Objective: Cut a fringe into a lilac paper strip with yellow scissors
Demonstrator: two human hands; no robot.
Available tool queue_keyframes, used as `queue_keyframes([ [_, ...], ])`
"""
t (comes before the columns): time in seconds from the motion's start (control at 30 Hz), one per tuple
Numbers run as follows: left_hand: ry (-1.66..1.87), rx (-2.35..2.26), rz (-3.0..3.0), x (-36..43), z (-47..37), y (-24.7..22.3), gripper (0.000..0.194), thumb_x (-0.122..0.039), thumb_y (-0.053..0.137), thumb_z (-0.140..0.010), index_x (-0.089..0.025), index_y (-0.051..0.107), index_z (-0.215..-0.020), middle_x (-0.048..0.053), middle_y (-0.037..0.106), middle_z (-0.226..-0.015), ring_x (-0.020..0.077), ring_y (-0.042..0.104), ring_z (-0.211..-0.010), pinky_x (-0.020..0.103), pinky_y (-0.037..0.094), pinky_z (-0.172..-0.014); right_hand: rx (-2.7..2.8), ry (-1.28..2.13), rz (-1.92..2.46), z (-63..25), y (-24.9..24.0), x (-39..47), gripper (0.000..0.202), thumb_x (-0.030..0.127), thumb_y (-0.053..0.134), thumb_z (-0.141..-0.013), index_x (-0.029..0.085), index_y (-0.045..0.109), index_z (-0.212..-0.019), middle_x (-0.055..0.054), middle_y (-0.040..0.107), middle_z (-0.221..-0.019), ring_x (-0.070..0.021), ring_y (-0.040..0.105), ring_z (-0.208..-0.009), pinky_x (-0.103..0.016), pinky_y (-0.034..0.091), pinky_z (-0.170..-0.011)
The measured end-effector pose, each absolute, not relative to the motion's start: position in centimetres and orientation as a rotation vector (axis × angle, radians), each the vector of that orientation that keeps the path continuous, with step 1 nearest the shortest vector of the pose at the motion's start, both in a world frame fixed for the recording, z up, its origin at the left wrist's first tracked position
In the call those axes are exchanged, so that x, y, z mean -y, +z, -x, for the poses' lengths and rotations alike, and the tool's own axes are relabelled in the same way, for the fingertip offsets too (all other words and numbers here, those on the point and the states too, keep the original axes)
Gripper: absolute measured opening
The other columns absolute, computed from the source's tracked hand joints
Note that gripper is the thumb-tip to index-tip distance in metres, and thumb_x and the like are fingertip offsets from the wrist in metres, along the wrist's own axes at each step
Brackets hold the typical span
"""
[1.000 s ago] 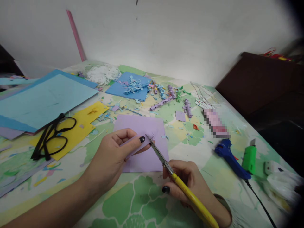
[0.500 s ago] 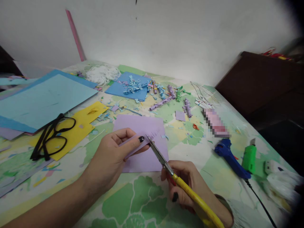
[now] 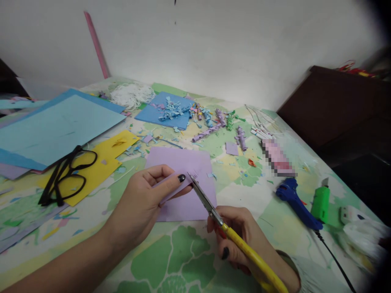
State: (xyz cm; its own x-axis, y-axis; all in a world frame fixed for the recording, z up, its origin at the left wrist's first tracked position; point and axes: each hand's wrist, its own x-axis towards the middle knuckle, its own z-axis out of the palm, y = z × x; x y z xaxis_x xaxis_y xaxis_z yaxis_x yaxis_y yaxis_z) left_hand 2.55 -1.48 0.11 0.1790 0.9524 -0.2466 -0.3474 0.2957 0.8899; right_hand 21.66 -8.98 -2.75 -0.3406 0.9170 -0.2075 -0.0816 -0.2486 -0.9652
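Observation:
My left hand [image 3: 140, 203] pinches a narrow purple paper strip [image 3: 167, 178] between thumb and fingers. Fine slits show along the strip's right end. In my right hand [image 3: 255, 230] is a pair of scissors [image 3: 244, 245] with yellow handles, its blades pointing up and left. The blade tips meet the strip just beyond my left thumb, and the blades look almost closed. Beneath both lies a square purple sheet [image 3: 180, 209], flat on the patterned tablecloth. My right fingers are partly hidden behind the handles.
Black glasses [image 3: 65, 177] rest on yellow paper [image 3: 100, 171] beside stacked blue sheets [image 3: 73, 126]. Rolled paper pieces [image 3: 207, 132] and scraps lie at the back. On the right are a blue glue gun [image 3: 299, 203] with its cord, a green cutter [image 3: 320, 203] with exposed blade, and a pixelated pink item [image 3: 277, 158].
Both hands stay almost in place. The scissor blades and the slit strip shift only slightly, and fewer slits show right of the blade tips now.

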Motion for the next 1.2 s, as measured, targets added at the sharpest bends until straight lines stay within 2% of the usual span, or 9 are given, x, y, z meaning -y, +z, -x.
queue_keyframes([
  [0.17,1.074,-0.954,-0.781,1.58,-2.48,0.20,0.015,-0.021,0.079,-0.070,-0.014,0.068,-0.060,0.000,0.068,-0.066,0.0110,0.067,-0.071,0.022,0.058,-0.077,1.225,1.685,1.125,-21.48,-2.75,8.93,0.054,0.062,0.080,-0.061,0.016,0.055,-0.074,0.009,0.041,-0.052,-0.0034,0.031,-0.038,-0.017,0.021,-0.033],
  [0.37,1.079,-0.954,-0.777,1.58,-2.48,0.19,0.015,-0.019,0.078,-0.070,-0.014,0.068,-0.061,-0.001,0.067,-0.065,0.0099,0.066,-0.069,0.021,0.058,-0.077,1.211,1.665,1.154,-21.26,-2.42,8.68,0.054,0.062,0.080,-0.059,0.017,0.053,-0.069,0.010,0.036,-0.051,-0.0037,0.028,-0.039,-0.017,0.019,-0.033],
  [0.63,1.079,-0.913,-0.762,1.55,-2.40,0.10,0.015,-0.017,0.076,-0.073,-0.014,0.068,-0.061,-0.001,0.070,-0.065,0.0100,0.069,-0.071,0.020,0.058,-0.077,1.186,1.660,1.130,-21.24,-2.68,8.54,0.045,0.050,0.084,-0.062,0.017,0.054,-0.068,0.008,0.039,-0.049,-0.0054,0.031,-0.042,-0.017,0.023,-0.036],
  [1.2,1.073,-0.927,-0.783,1.56,-2.47,0.01,0.013,-0.018,0.077,-0.070,-0.014,0.069,-0.061,-0.001,0.070,-0.065,0.0102,0.068,-0.069,0.019,0.057,-0.074,1.143,1.683,1.076,-21.15,-2.73,8.60,0.042,0.042,0.086,-0.063,0.015,0.054,-0.068,0.009,0.040,-0.049,-0.0034,0.031,-0.040,-0.014,0.023,-0.035],
])
